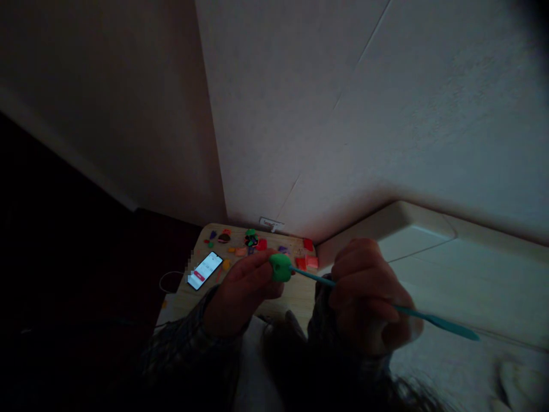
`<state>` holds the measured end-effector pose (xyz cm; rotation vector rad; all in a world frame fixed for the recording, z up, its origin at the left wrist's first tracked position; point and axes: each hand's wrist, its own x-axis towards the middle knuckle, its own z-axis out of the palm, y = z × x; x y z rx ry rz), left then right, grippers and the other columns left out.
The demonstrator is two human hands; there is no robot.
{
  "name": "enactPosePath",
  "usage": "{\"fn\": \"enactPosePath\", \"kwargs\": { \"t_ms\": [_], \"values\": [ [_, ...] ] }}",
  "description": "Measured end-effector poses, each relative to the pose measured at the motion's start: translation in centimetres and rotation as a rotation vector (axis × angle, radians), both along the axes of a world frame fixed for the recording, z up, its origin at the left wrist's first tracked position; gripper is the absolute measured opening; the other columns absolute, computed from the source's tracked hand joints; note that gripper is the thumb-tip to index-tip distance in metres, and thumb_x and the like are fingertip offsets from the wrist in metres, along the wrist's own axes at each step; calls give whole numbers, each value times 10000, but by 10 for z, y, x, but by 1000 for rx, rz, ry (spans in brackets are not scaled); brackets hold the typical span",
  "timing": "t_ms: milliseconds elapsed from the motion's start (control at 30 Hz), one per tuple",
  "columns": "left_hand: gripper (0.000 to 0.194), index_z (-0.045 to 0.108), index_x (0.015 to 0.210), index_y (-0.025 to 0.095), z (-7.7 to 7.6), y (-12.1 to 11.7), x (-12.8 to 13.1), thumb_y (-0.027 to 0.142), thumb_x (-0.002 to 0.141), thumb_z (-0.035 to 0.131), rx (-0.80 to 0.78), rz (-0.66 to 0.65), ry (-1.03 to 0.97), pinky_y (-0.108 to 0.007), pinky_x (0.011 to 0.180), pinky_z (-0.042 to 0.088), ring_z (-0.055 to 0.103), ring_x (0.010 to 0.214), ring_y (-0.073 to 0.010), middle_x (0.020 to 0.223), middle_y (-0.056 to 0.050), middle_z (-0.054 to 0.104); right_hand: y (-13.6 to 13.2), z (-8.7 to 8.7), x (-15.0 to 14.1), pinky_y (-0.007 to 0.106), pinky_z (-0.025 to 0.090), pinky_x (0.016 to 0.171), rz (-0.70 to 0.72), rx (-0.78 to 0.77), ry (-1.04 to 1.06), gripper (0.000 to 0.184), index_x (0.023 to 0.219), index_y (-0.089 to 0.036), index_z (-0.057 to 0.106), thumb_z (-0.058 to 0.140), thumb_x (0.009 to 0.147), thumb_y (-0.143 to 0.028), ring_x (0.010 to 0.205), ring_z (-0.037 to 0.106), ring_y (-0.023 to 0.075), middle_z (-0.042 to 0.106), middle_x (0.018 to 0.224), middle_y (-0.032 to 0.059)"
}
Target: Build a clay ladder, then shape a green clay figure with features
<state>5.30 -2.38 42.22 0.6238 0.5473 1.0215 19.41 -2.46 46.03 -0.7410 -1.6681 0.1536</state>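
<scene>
A small green lump (281,268), which looks like modelling clay, is pinched between the fingers and thumb of my left hand (244,286). Its near face shows a dark dent. My right hand (371,297) is closed round a thin teal modelling tool (446,325). The tool's narrow tip points left and meets the right side of the green lump; whether it goes in I cannot tell. Its broad flat end sticks out to the right past my hand. Both hands are held above the small wooden table (294,300).
A lit phone (206,270) with a cable lies on the table's left side. Several bright pieces, among them a red block (307,245), an orange piece (226,264) and a dark round item with green pieces (251,238), lie along the back. A wall and a pale headboard-like panel (429,252) stand behind and right.
</scene>
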Motion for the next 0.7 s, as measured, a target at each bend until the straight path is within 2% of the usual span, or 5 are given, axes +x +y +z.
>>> {"fn": "enactPosePath", "kwargs": {
  "t_ms": [67, 167, 333, 500, 700],
  "values": [
    [303, 572, 728, 150, 1, 1, 0, 433, 732, 678, 1, -10, -14, -241, 492, 220, 261, 543, -82, 627, 29, 379, 4, -4, -2, 314, 346, 528, 43, 79, 112, 408, 573, -184, 460, 402, 956, -312, 507, 444, 97, 484, 552, -28],
    [309, 570, 722, 153, 2, 0, 0, 444, 735, 674, -11, -17, -17, -244, 498, 219, 254, 540, -83, 612, 36, 359, 10, -11, -4, 306, 327, 511, 47, 153, 139, 406, 568, -182, 476, 427, 947, -320, 481, 423, 89, 481, 539, -30],
    [305, 579, 734, 157, -3, 0, 0, 446, 728, 675, -33, 7, -4, -250, 506, 213, 251, 535, -85, 595, 40, 348, 11, -13, -3, 318, 350, 502, -2, 105, 104, 391, 618, -199, 583, 433, 936, -369, 474, 443, 108, 501, 522, -22],
    [338, 614, 800, 153, -14, 2, 1, 467, 706, 693, 12, 11, -52, -243, 492, 212, 267, 525, -79, 595, 39, 374, 14, -14, 1, 302, 345, 467, -7, 130, 109, 354, 672, -207, 656, 479, 910, -401, 465, 457, 105, 526, 501, -24],
    [341, 615, 748, 149, -7, 2, 1, 461, 676, 732, -20, 36, -66, -221, 479, 212, 262, 506, -64, 566, 49, 369, 14, -16, -6, 287, 316, 443, -8, 95, 204, 365, 661, -199, 643, 452, 932, -351, 438, 432, 96, 504, 475, -30]
  ]
}}
